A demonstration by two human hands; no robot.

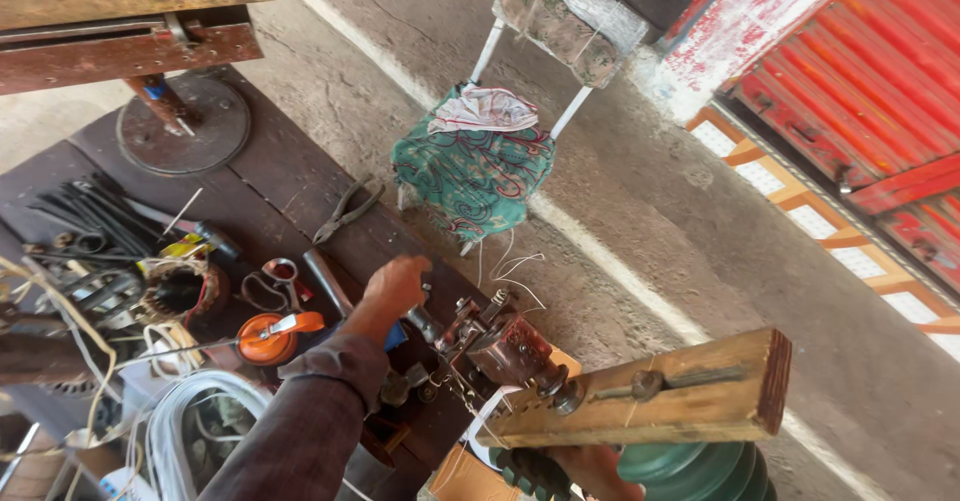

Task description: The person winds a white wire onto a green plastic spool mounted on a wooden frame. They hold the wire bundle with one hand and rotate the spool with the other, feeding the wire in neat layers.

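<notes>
Head view, looking down over a cluttered workbench. The left hand is closed around the crank handle of a hand-driven coil winding machine; its fingers wrap out of sight, so the grip itself is hidden. The right hand sits low at the frame's bottom edge, mostly cut off and covered by the wooden block; whether it is open or closed cannot be told (only a strip of wrist and palm shows). It lies against a green ribbed former, itself cropped by the frame.

The winder is reddish-brown metal with small gears and a spring on top, directly right of the left hand, its shaft running into the wooden block, which carries a bolt and thin wire. Left of the left forearm lie an orange pulley wheel, a wound stator and a white wire coil; beyond the knuckles, pliers. Farther off stands a chair draped in patterned green cloth.
</notes>
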